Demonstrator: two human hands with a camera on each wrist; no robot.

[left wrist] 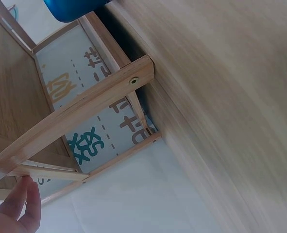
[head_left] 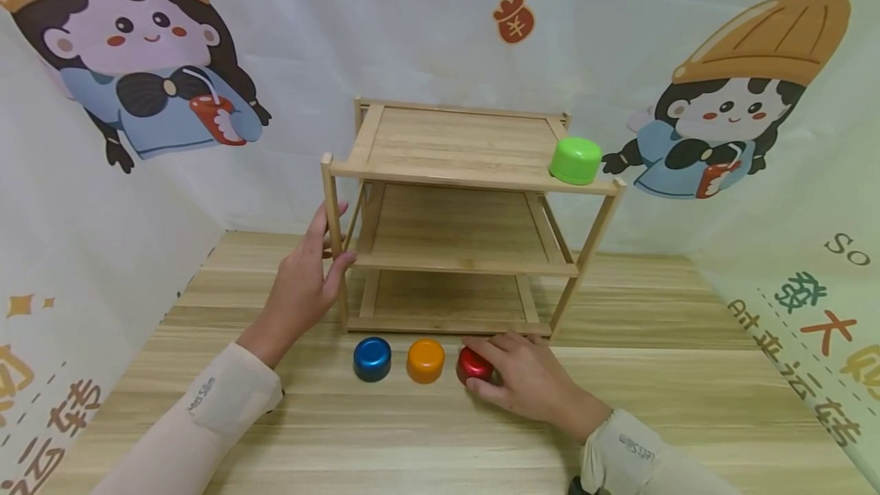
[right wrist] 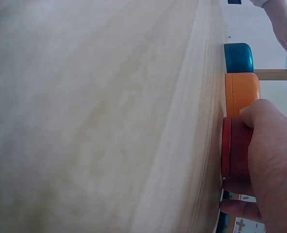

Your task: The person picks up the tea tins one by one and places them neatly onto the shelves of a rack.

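A three-tier wooden shelf rack (head_left: 474, 263) stands on the table. Around its left front post, at the middle tier, my left hand (head_left: 302, 281) has its thumb in front and fingers behind; fingertips (left wrist: 32, 204) also show against a side rail in the left wrist view. My right hand (head_left: 529, 376) holds a small red round tin (head_left: 473, 365) between thumb and fingers, low at the tabletop before the rack. Left of it are an orange round tin (head_left: 425, 361) and a blue one (head_left: 372, 360), standing in a row. The red tin's far side is hidden by the hand.
A bright green round tin (head_left: 576, 160) sits on the right front corner of the top tier. The light wood table (head_left: 330, 441) runs up to white cloth walls (head_left: 426, 29) with cartoon prints behind and at both sides.
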